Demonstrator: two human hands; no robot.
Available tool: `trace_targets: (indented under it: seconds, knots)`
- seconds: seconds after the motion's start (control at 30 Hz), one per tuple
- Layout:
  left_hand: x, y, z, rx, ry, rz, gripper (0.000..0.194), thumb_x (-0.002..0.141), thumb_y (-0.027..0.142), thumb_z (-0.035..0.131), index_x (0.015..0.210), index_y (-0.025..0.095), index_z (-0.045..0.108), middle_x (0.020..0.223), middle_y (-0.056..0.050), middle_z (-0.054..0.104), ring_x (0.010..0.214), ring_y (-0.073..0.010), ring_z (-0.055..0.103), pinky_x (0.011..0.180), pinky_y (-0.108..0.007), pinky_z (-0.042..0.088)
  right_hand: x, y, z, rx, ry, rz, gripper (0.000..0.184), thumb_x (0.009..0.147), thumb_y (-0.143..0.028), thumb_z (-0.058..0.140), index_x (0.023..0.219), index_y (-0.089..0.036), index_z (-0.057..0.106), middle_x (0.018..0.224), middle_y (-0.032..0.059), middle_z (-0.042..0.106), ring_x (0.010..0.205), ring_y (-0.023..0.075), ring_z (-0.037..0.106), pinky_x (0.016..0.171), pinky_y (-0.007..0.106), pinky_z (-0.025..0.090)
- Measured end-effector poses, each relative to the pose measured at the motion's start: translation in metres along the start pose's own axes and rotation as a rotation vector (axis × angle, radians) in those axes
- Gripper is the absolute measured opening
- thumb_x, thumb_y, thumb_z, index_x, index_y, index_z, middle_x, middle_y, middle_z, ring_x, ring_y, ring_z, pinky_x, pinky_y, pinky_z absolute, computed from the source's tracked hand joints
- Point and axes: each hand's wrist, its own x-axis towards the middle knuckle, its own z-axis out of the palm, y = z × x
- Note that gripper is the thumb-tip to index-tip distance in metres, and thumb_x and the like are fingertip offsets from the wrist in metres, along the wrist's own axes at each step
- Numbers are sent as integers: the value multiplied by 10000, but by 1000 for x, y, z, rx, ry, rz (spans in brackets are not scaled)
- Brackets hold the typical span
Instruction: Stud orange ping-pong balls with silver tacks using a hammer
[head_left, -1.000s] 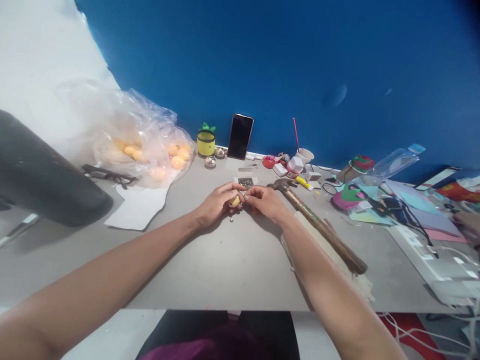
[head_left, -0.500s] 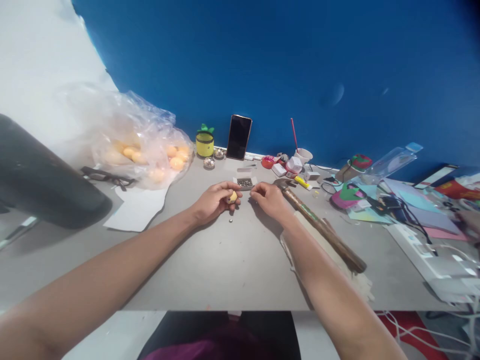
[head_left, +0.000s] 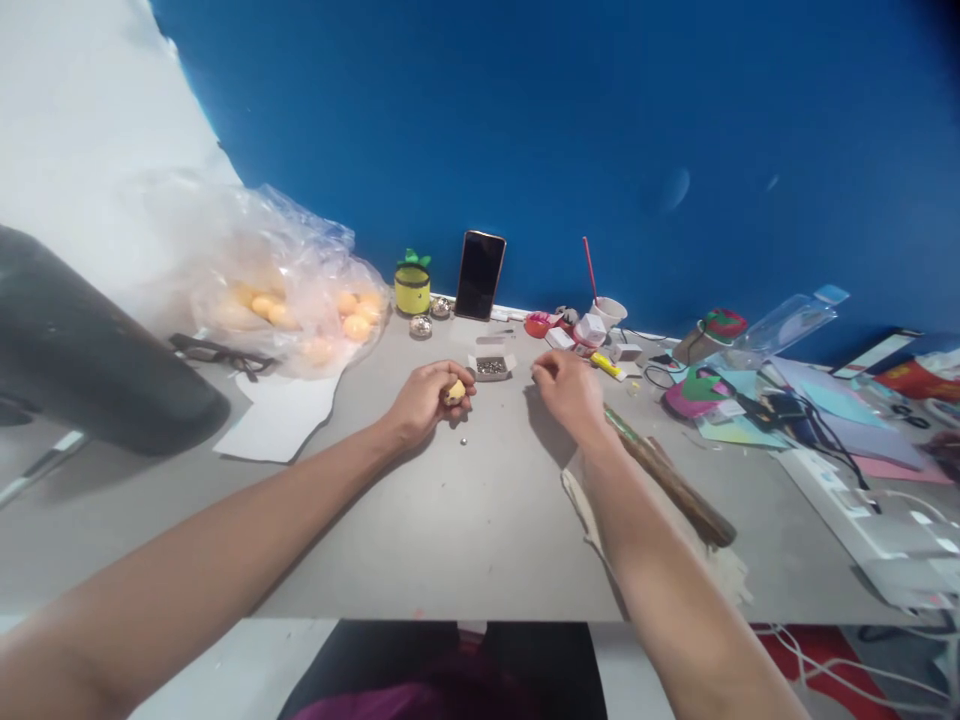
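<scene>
My left hand (head_left: 426, 402) clamps a yellow ball (head_left: 454, 393), partly covered by fingers; I can't make out its facing or long axis. My right hand (head_left: 568, 388) curls, grip unreadable from here, hiding the wooden handle (head_left: 671, 478)'s far end.

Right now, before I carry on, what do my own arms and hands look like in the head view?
The left arm and right arm are bare, with no sleeve, watch, bracelet or cable in view. The left hand and right hand are ungloved. Any ring or small marking is too small to tell.
</scene>
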Motion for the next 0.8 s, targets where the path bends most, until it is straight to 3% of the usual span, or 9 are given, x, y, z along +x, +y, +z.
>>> trace_targets:
  seconds: [0.1, 0.17, 0.3, 0.5, 0.67, 0.8]
  knots:
    - [0, 1, -1, -21, -8, -7, 106, 679, 179, 604, 751, 113, 645, 740, -96, 663, 576, -152, 618, 459, -233, 411, 8, 20, -12, -261, 50, 167, 288, 925, -305, 598, 1163, -190, 712, 1249, 180, 673, 1210, 342, 613, 943, 440, 490]
    - [0, 1, -2, -49, -22, 3, 127, 701, 201, 627, 791, 114, 650, 753, -90, 662, 581, -148, 614, 463, -235, 419, 12, 30, -18, -353, 8, 261, 386, 910, -359, 634, 1242, -173, 696, 1292, 219, 651, 1249, 379, 600, 954, 480, 495]
    - [-3, 1, -1, -19, -71, -20, 312, 676, 170, 692, 982, 139, 637, 761, -27, 638, 586, -130, 605, 532, -262, 498, 17, 38, -23, -367, -163, 387, 393, 902, -494, 626, 1142, -212, 758, 1167, 178, 731, 1163, 376, 673, 929, 486, 505]
    - [-12, -1, 4, 290, -34, 115, 445, 688, 208, 784, 1098, 187, 614, 958, -37, 675, 818, -182, 685, 696, -331, 599, 18, 38, -22, -409, -246, 386, 414, 861, -540, 674, 1108, -220, 765, 1141, 148, 756, 1127, 333, 704, 893, 429, 530]
    - [-12, -3, 2, 472, -69, 227, 393, 717, 260, 786, 1084, 190, 668, 896, -26, 683, 752, -167, 649, 669, -316, 577, 19, 42, -21, -394, -249, 396, 423, 855, -533, 676, 1112, -208, 758, 1168, 153, 754, 1148, 350, 695, 897, 432, 519]
    - [-11, -3, 0, 483, -51, 227, 382, 713, 262, 779, 1071, 189, 669, 813, -2, 659, 707, -167, 627, 655, -315, 555, 17, 37, -22, -346, -213, 382, 346, 858, -495, 669, 1037, -217, 766, 1081, 135, 766, 1080, 327, 713, 854, 396, 517]
